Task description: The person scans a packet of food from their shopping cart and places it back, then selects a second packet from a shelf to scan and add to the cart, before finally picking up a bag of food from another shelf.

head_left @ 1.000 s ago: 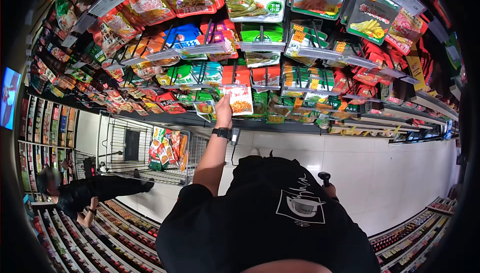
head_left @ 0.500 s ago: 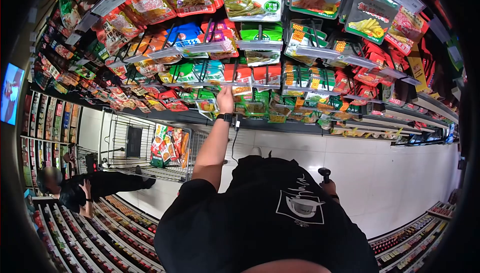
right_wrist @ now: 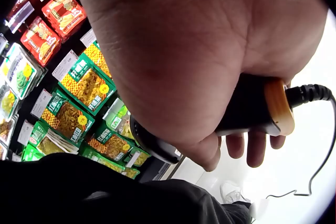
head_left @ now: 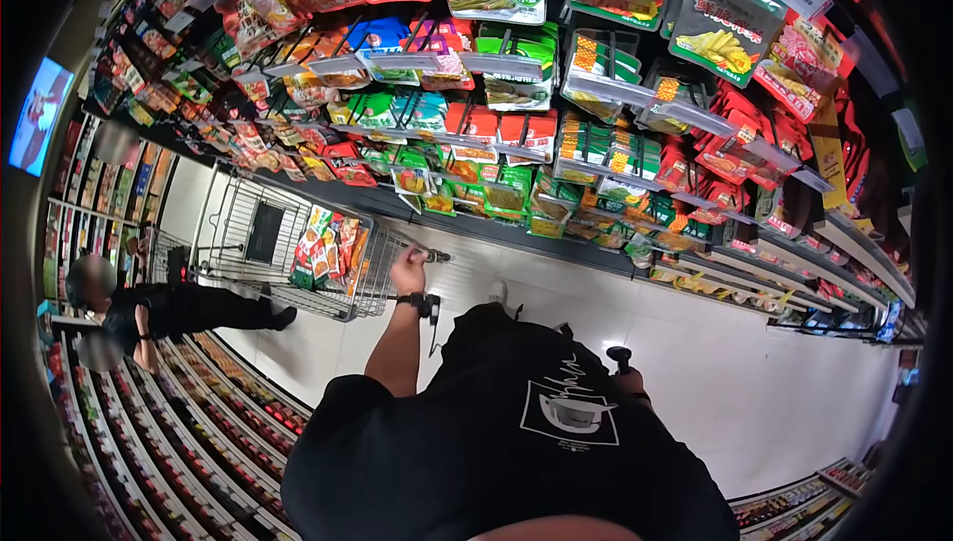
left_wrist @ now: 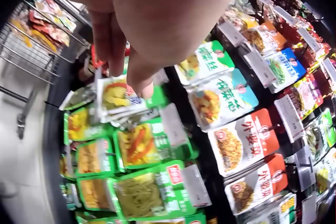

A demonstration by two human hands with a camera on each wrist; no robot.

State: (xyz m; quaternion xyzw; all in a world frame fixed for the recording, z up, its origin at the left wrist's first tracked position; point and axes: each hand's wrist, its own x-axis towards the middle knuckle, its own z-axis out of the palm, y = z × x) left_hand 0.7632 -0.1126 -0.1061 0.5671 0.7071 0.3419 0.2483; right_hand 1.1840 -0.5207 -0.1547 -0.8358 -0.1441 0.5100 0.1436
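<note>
Black device (right_wrist: 244, 109) is gripped in the right hand (right_wrist: 194, 50); the left hand (head_left: 407, 271), hold unclear, is near the shopping cart (head_left: 265, 232), between hanging packets (head_left: 349, 166) and another person (head_left: 194, 308).

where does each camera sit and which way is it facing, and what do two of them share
Head: worn on the head, facing forward and down at shelved packets and a cart; the black T-shirt, left hand and right hand show.
Left wrist: worn there, looking past the left hand at packets, cart at upper left.
Right wrist: worn there, looking past the right hand, which grips a black device, at packets; dark clothing shows below.
Shared: head and left wrist both show the left hand and cart.
</note>
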